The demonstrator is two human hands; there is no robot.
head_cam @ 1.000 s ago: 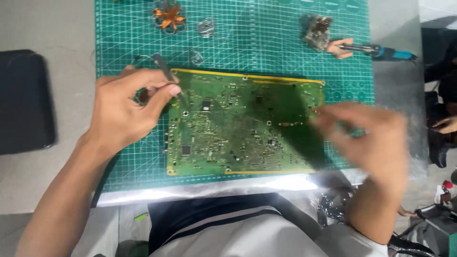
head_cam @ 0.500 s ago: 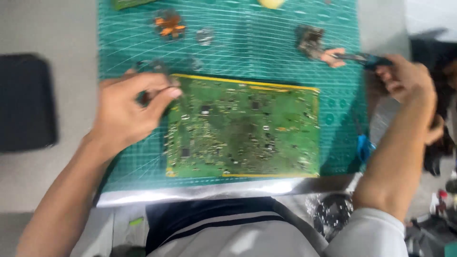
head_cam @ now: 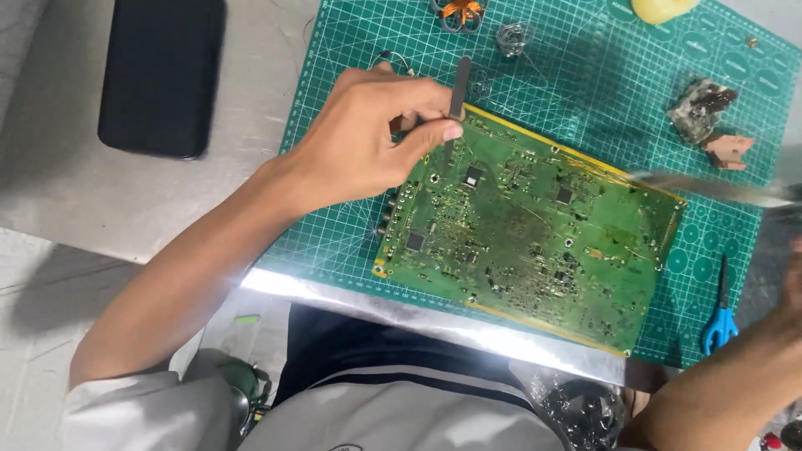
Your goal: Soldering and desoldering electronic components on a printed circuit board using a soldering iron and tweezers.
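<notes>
One green circuit board point(head_cam: 526, 234) is laid flat on a green cutting mat point(head_cam: 585, 75), slanted across it, with its near long edge close to the shiny strip along the table edge point(head_cam: 401, 313); lying flat this way, its crowded face is turned up towards the camera. The left hand point(head_cam: 368, 142) is rested on the board's far left corner, and a pair of dark tweezers point(head_cam: 457, 92) is pinched between its thumb and forefinger, upright, with the tips at the corner of the board, seemingly so that a fine grip can be kept on a small spot there. The right hand point(head_cam: 794, 284) is cut off by the right edge of the view and blurred, so whether it is spread or closed cannot be told; a long blurred tool point(head_cam: 718, 188) is stretched above the board's right corner, and whether that hand holds it cannot be told. One pair of blue-handled scissors point(head_cam: 720, 313) is set on the mat just right of the board, within reach. Along the far side of the mat, one copper coil point(head_cam: 458, 12), one small tangle of wire point(head_cam: 511, 38), one yellow lump point(head_cam: 660, 8) and two broken scraps point(head_cam: 710, 117) are counted, kept apart from the board. One black flat case point(head_cam: 159, 75) is left on the bare table, well apart to the left.
</notes>
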